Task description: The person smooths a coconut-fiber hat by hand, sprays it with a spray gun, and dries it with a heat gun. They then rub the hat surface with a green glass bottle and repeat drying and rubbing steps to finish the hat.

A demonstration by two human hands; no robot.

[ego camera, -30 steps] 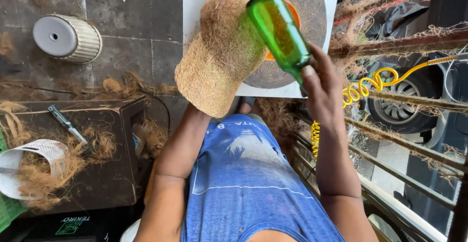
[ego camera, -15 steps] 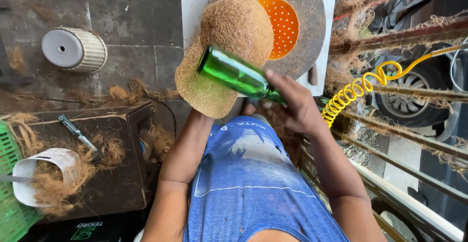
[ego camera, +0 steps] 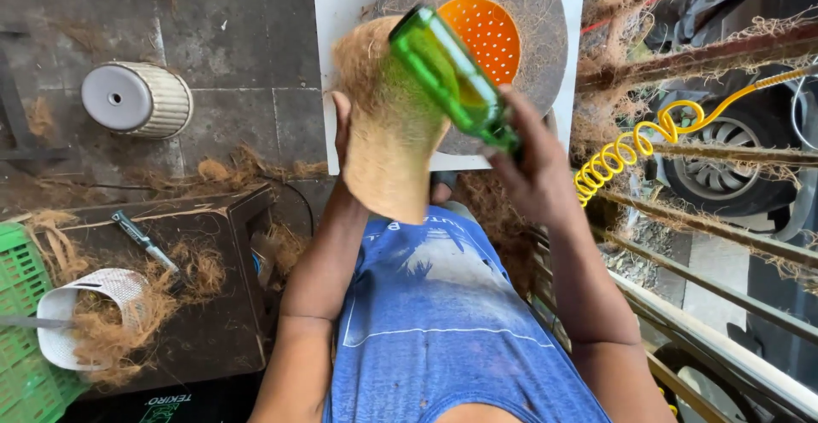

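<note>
Coir pot (ego camera: 388,125), a fibrous brown shell, is held up at centre frame by the left hand (ego camera: 342,129), its fingers wrapped behind the rim. At 2 o'clock from it, the right hand (ego camera: 532,163) grips a green glass bottle (ego camera: 452,78) pressed slantwise against the fibre, above a white surface (ego camera: 341,14).

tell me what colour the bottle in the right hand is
Green, clear glass bottle, gripped by the right hand; it shows best in the head view.

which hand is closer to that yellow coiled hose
Right. The right hand, gripping the green bottle, sits just left of the yellow coiled hose; the left hand is farther left, behind the fibre pad.
</note>
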